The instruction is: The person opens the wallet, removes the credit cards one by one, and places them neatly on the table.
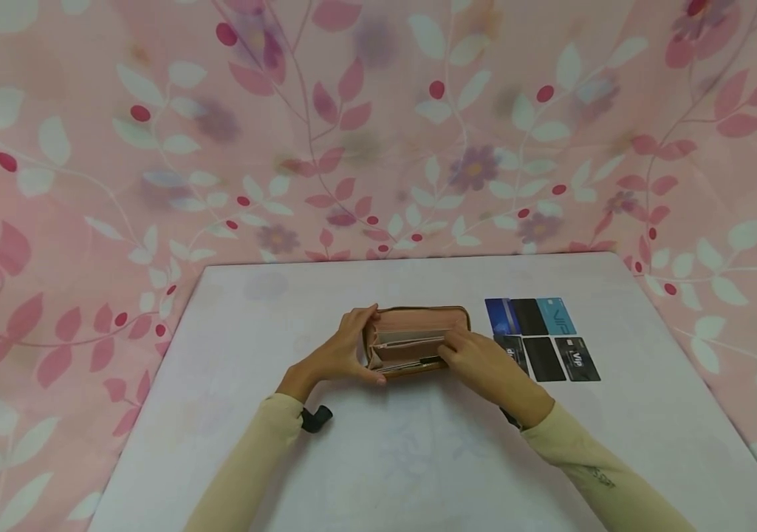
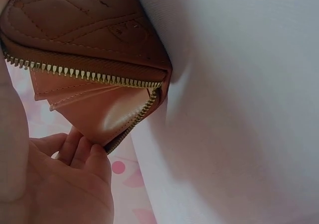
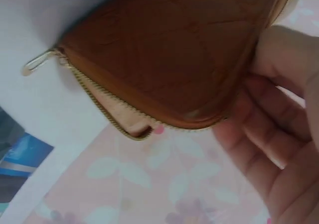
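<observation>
A brown quilted zip wallet (image 1: 421, 318) lies unzipped on the white table, its tan inner pockets spread toward me. My left hand (image 1: 334, 356) grips its left end, thumb along the near side and fingers at the far panel, as the left wrist view also shows. At the opposite end, my right hand (image 1: 484, 367) holds the near panel's edge with curled fingers partly inside. A dark item (image 1: 430, 360) shows in the near pocket beside those fingers; its kind is unclear. The gold zipper pull (image 3: 37, 64) hangs free in the right wrist view.
Two rows of cards lie right of the wallet: a dark blue card (image 1: 501, 316), a black card (image 1: 529, 316), a light blue VIP card (image 1: 556, 315) and several dark ones, including a VIP card (image 1: 577, 359). Floral pink cloth (image 1: 378, 148) surrounds the white table (image 1: 218, 458).
</observation>
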### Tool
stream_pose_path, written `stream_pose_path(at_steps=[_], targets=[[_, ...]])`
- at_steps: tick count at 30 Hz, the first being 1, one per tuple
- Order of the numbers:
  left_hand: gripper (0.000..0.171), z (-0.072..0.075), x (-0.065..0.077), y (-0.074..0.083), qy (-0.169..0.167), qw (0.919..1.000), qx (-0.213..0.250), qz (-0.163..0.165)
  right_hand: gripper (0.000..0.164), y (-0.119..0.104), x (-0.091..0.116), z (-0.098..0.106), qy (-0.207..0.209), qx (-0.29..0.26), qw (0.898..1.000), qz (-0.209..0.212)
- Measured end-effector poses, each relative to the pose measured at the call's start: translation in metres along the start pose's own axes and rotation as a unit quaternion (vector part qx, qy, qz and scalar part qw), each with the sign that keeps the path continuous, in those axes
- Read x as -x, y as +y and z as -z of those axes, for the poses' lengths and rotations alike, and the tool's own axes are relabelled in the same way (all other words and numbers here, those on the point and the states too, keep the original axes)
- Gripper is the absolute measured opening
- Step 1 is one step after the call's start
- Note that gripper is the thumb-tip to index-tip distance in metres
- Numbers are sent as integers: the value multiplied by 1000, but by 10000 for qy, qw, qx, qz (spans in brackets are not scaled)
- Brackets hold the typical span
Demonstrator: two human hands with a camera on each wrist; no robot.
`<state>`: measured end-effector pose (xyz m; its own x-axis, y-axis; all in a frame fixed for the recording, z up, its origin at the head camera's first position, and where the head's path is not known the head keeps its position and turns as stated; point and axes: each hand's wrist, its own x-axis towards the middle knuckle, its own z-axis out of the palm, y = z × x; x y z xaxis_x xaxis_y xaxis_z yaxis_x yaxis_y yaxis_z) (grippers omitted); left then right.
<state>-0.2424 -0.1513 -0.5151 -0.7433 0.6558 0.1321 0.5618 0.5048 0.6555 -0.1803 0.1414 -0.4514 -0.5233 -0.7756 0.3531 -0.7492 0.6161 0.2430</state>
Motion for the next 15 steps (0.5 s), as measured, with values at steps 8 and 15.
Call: stream_pose_path(at_steps=[8, 15], targets=[[132, 1, -1, 1, -3, 9999, 46, 142, 17, -1, 0, 7, 275, -153, 9994, 125], [131, -2, 1, 4, -25, 9998, 127, 170, 18, -2, 3, 5, 268, -246, 9993, 59]])
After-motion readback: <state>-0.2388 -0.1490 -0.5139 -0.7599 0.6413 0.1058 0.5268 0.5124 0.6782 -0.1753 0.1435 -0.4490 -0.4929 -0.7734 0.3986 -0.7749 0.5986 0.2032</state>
